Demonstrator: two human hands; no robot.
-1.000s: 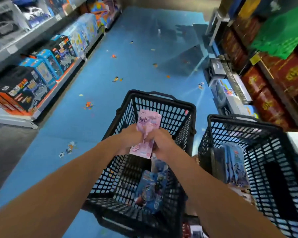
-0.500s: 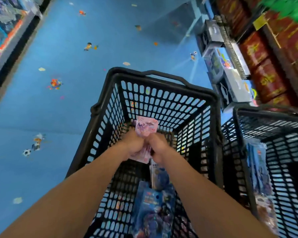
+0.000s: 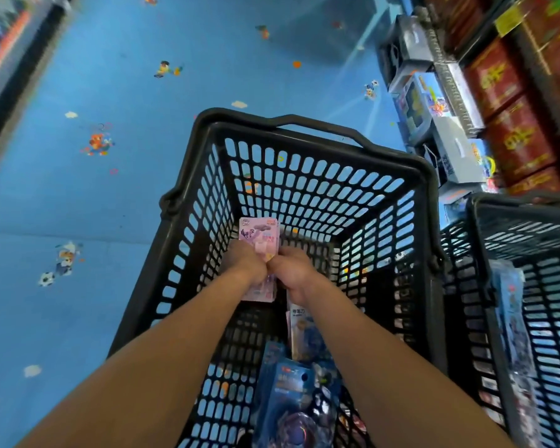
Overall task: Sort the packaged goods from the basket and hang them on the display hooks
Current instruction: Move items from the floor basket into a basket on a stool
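A black plastic basket (image 3: 307,176) stands on the blue floor in front of me. Inside it, both hands hold a stack of pink packaged cards (image 3: 261,236). My left hand (image 3: 244,261) grips the stack's left side and my right hand (image 3: 291,268) pinches its right edge. The lower half of the stack is hidden behind my hands. Blue packaged goods (image 3: 296,392) lie on the basket's bottom nearer to me.
A second black basket (image 3: 524,221) with blue packages (image 3: 513,321) stands at the right. Boxed toys (image 3: 434,101) and red boxes (image 3: 511,124) fill the right shelving. A shelf edge (image 3: 4,59) runs along the far left. No display hooks are in view.
The view has tilted down and closer to the basket. My hands with the pink stack have sunk deeper into the basket.
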